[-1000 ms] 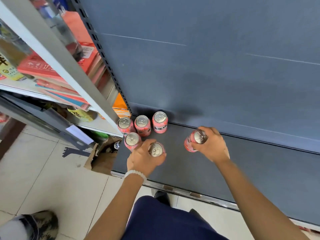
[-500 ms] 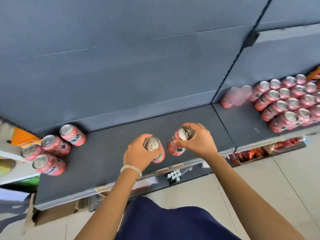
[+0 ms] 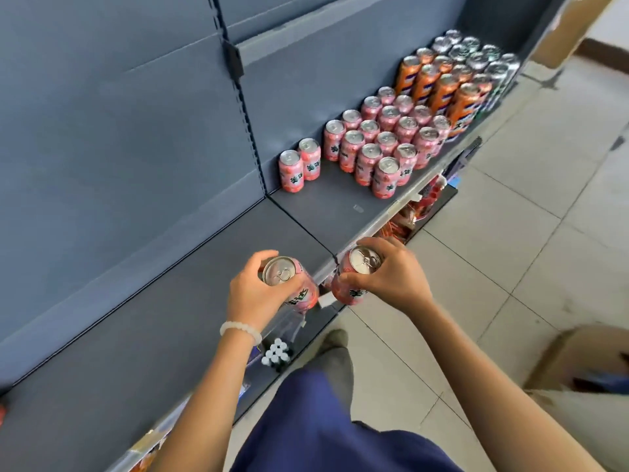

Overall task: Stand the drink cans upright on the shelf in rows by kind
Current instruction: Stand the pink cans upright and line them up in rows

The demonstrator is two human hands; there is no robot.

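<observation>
My left hand [image 3: 253,294] grips a pink drink can [image 3: 299,291] by its top, held above the front of the dark grey shelf [image 3: 143,335]. My right hand [image 3: 391,277] grips a second pink can [image 3: 347,284] just off the shelf's front edge. Further right on the shelf stand several pink cans in rows [image 3: 384,137], with two more pink cans [image 3: 299,165] set apart near the back wall. Behind them stand tall orange cans [image 3: 439,86] and dark silver-topped cans [image 3: 483,59].
A shelf upright [image 3: 245,107] divides the back panel. Below the shelf edge sit small white-capped bottles [image 3: 276,352] and red packets [image 3: 408,216]. A cardboard box [image 3: 585,359] stands on the tiled floor at the right. My shoe [image 3: 335,338] is by the shelf base.
I have turned right along the shelf with a can in each hand; the small group of pink cans at the left has left the view and the full rows now show.
</observation>
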